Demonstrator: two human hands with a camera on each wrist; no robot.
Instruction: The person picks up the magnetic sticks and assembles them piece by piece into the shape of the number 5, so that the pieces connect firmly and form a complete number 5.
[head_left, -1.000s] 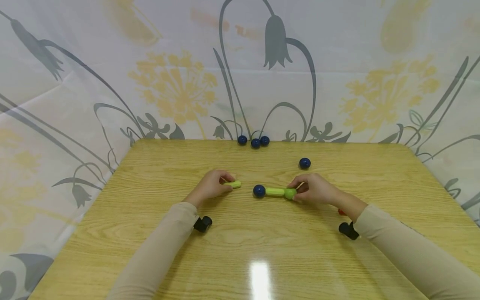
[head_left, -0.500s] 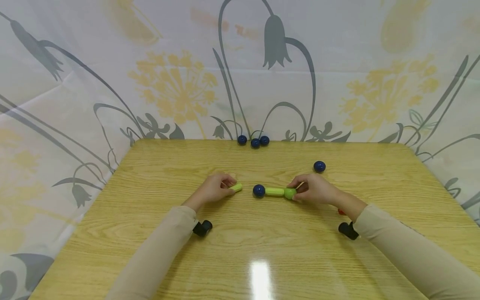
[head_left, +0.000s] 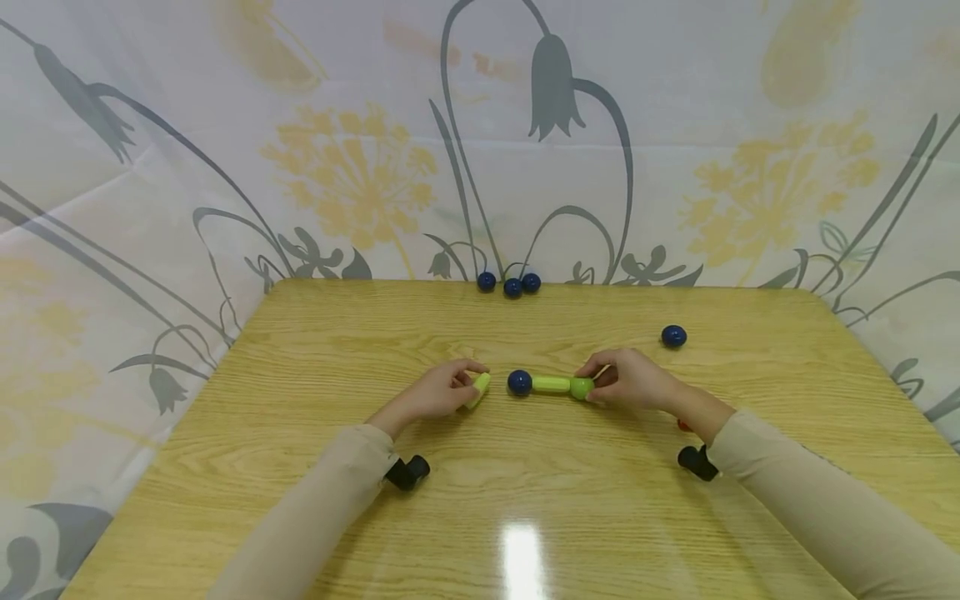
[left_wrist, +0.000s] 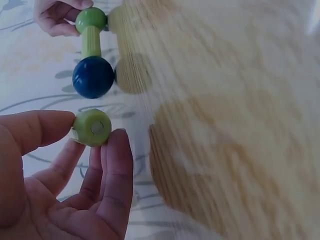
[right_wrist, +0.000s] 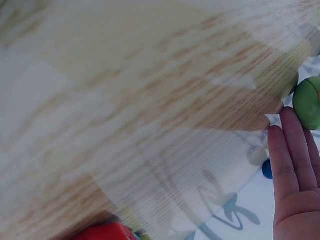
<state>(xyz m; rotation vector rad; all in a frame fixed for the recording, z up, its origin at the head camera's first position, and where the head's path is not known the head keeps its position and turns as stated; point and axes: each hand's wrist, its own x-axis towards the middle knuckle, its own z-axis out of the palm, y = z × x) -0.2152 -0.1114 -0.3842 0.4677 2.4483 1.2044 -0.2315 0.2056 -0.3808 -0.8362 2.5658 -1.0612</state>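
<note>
My left hand (head_left: pixel 441 390) pinches a short yellow-green rod (head_left: pixel 481 388) between thumb and fingers. In the left wrist view a small round metallic-looking disc, like a magnet, shows in the rod's end (left_wrist: pixel 97 128). To its right, apart from it, a joined piece lies along the table: a dark blue ball (head_left: pixel 520 382), a yellow-green rod (head_left: pixel 551 384) and a green ball (head_left: pixel 581 388) in a row. My right hand (head_left: pixel 636 380) grips the green ball with thumb and fingertips. In the right wrist view that ball (right_wrist: pixel 307 102) is partly cut off by the frame edge.
A loose blue ball (head_left: pixel 673 337) is on the table (head_left: pixel 360 333) behind my right hand. Three more blue balls, one of them here (head_left: pixel 486 282), sit at the back edge against the patterned cloth (head_left: pixel 645 183). Something red (right_wrist: pixel 102 232) lies by my right wrist, mostly hidden.
The loose blue ball has rolled right across the table. My left hand has turned its rod from nearly sideways to a steep slant and come slightly nearer me. My right hand has stayed in place.
</note>
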